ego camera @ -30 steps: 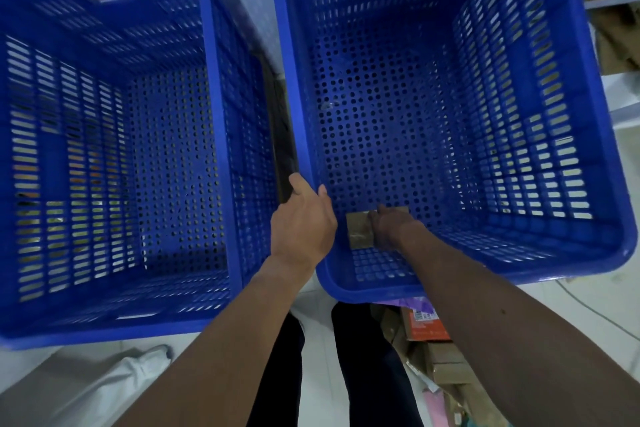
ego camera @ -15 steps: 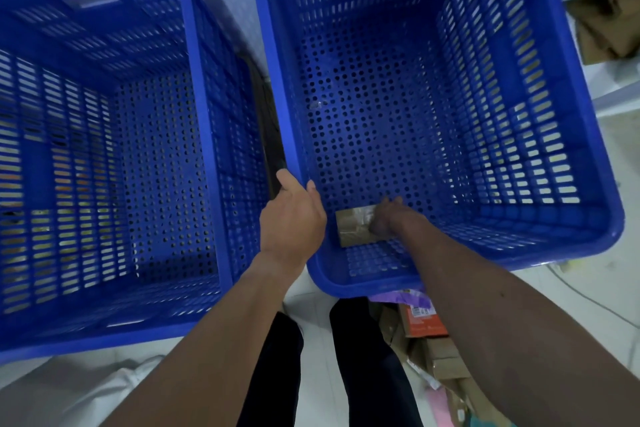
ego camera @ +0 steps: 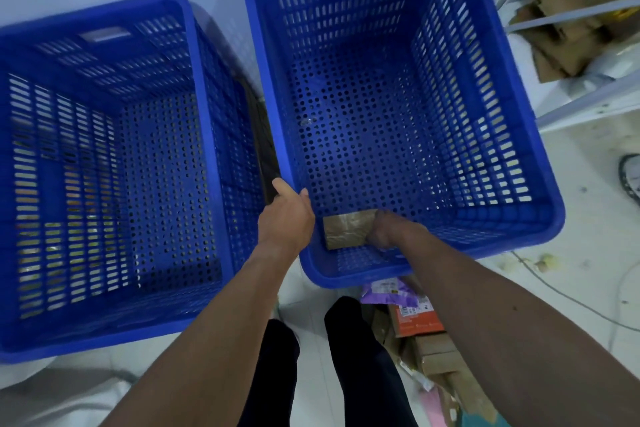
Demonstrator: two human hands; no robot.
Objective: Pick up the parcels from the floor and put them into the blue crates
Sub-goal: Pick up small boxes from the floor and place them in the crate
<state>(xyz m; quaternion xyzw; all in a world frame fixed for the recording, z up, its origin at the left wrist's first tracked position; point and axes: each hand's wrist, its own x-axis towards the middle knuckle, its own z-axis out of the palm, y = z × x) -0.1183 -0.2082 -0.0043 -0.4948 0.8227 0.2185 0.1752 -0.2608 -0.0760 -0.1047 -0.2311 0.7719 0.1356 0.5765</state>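
**One parcel in, more waiting on the floor**

The right-hand crate [ego camera: 550, 215], deep blue perforated plastic, stands upright. It holds a single brown parcel [ego camera: 346, 230], taped and lying flat in its near-left corner, with a right hand [ego camera: 381, 232] gripping the parcel's right end. The left-hand crate [ego camera: 204, 114], the same make, stands just beside it. In front of the right-hand crate, a purple parcel [ego camera: 384, 289], an orange box [ego camera: 415, 317] and cardboard boxes [ego camera: 436, 354] lie heaped on the floor.

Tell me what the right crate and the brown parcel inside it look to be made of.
The right crate looks like moulded plastic, smooth and slightly glossy blue; the rounded rim, slotted walls and punched floor point to that. The parcel is probably cardboard or kraft paper, matte brown. Shiny creased strips suggest clear tape over it, though blur leaves that open.
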